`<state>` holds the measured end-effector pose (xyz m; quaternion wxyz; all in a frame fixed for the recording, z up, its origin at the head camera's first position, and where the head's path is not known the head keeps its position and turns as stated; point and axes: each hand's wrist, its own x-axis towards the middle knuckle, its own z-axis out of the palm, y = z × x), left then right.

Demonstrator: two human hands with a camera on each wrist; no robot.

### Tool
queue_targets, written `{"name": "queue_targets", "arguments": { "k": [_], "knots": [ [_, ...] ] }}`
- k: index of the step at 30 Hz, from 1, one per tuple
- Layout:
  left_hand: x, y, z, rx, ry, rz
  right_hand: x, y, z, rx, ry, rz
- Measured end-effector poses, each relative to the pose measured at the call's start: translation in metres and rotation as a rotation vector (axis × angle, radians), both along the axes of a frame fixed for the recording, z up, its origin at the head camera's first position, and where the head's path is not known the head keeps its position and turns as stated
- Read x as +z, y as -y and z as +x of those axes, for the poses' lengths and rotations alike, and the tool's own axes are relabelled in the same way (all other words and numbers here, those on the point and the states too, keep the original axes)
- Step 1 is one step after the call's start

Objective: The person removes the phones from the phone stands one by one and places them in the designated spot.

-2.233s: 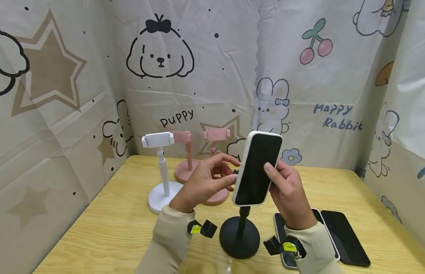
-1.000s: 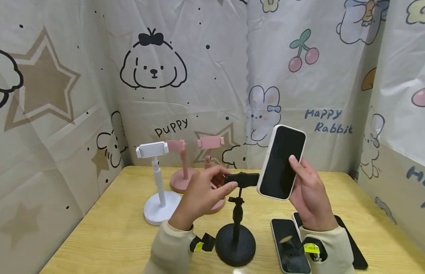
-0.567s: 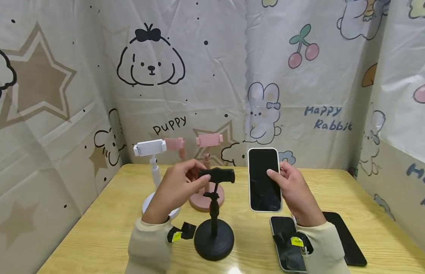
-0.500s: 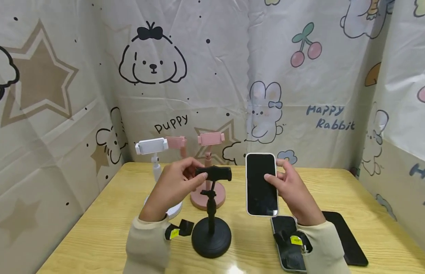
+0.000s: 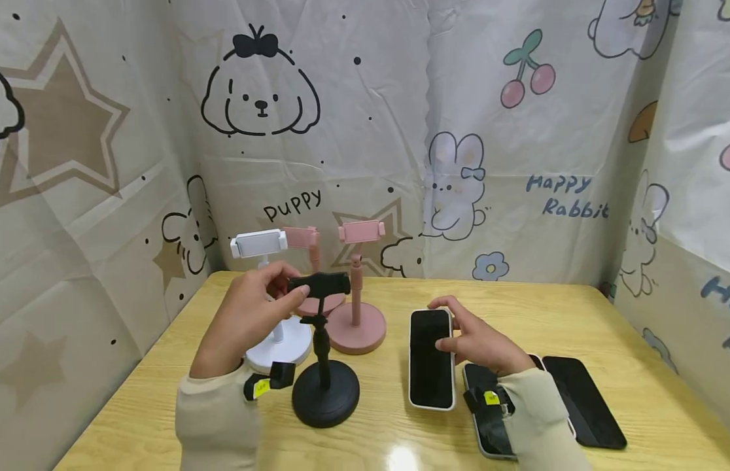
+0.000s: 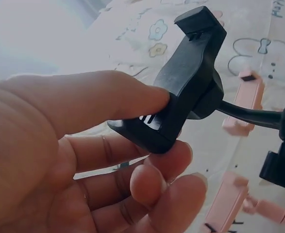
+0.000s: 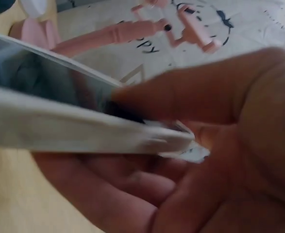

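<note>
My left hand [image 5: 247, 320] pinches one end of the clamp of a black phone stand [image 5: 325, 396]. In the left wrist view the thumb lies on the face of the black clamp [image 6: 191, 68], fingers behind it; no phone sits in the clamp. My right hand [image 5: 479, 340] holds a smartphone [image 5: 431, 366] in a white case, thumb on its dark screen and fingers behind. The phone is tilted, low over the table to the right of the black stand. In the right wrist view the phone's white case edge [image 7: 74, 126] runs between thumb and fingers.
Behind the left hand stand a white phone stand [image 5: 259, 243] and two pink ones, the nearer pink stand [image 5: 356, 327] beside the black one. Several phones lie at the right under my right forearm, among them a black phone [image 5: 585, 402]. A printed cloth [image 5: 371, 150] walls the wooden table [image 5: 394, 432].
The white-cased phone has come away from the black stand's clamp and moved right and down with my right hand. My left hand has shifted left, taking the black stand along.
</note>
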<state>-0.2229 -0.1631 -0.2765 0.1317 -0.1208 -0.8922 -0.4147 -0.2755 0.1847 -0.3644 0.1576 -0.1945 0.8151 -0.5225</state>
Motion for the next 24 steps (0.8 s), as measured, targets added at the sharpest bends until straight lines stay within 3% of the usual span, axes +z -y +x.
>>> {"name": "queue_targets", "arguments": {
  "k": [6,15,19,24],
  "knots": [
    [0.004,0.011,0.003,0.031,0.015,-0.007,-0.01,-0.001,-0.006,0.106,0.017,0.093],
    [0.0,0.019,0.006,0.051,0.029,-0.004,-0.02,-0.015,-0.007,0.113,0.113,0.059],
    [-0.001,0.019,0.007,0.056,0.039,-0.005,-0.021,-0.014,-0.005,0.037,0.108,0.137],
    [0.003,0.018,0.003,0.051,0.03,-0.019,-0.02,0.002,-0.004,-0.138,-0.031,0.444]
  ]
}}
